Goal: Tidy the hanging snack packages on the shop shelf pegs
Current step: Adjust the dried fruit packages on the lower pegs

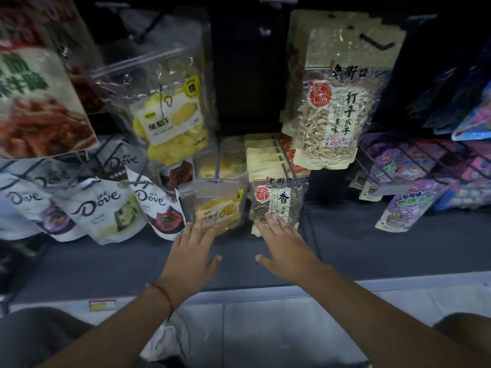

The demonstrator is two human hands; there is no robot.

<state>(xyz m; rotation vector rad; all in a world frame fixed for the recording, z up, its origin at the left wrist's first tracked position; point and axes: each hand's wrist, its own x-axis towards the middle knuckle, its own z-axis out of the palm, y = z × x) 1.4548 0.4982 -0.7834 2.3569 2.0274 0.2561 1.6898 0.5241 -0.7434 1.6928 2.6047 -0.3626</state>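
Observation:
Snack packages hang on pegs in two rows. On the lower row a clear pack of yellow dried fruit [218, 205] hangs beside a stack of dark sunflower seed packs [276, 200]. My left hand [194, 248] reaches out with straight fingers, its fingertips touching the bottom of the dried fruit pack. My right hand [284, 245], fingers also spread, touches the bottom edge of the front seed pack. Above them hang a bigger dried fruit pack [170, 112] and a pale melon seed pack [337, 102].
White Dove chocolate bags [95, 205] crowd the lower left pegs. A red and green bag [34, 102] hangs upper left. Purple candy packs [409, 189] hang on the right. A dark shelf base [372, 248] lies below the pegs, with a pale floor [265, 328] in front.

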